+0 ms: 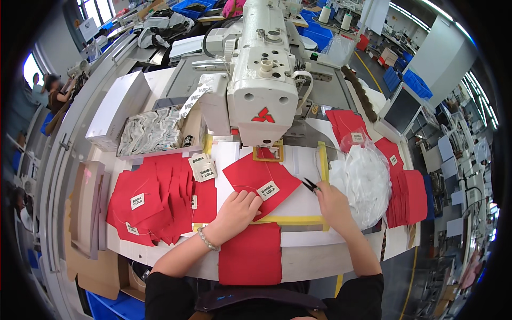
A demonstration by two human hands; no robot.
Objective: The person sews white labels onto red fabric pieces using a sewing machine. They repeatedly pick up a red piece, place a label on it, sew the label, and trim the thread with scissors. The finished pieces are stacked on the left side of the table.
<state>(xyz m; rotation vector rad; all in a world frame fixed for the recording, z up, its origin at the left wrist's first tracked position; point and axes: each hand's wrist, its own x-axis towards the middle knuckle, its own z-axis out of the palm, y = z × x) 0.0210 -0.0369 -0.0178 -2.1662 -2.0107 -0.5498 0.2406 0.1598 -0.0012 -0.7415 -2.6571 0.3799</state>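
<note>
A red fabric piece (282, 184) with a cream label (268, 190) lies turned at an angle below the sewing machine head (261, 112). My left hand (239, 210) is closed on its near left edge, fingers curled together. A loose thread trails from the label. Just off the piece's right corner, my right hand (332, 201) grips black thread snips (310, 184), their points toward the fabric. Another red piece (249, 255) lies flat at the table's front edge, between my forearms. A small yellow frame (268, 154) sits beneath the machine head, over the fabric's far corner.
Labelled red pieces (154, 200) pile up on the left, near loose labels (204, 169) and a box of white strips (152, 133). On the right are a clear bag of white pieces (361, 184) and more red pieces (406, 200). Yellow tape (298, 220) borders the work area.
</note>
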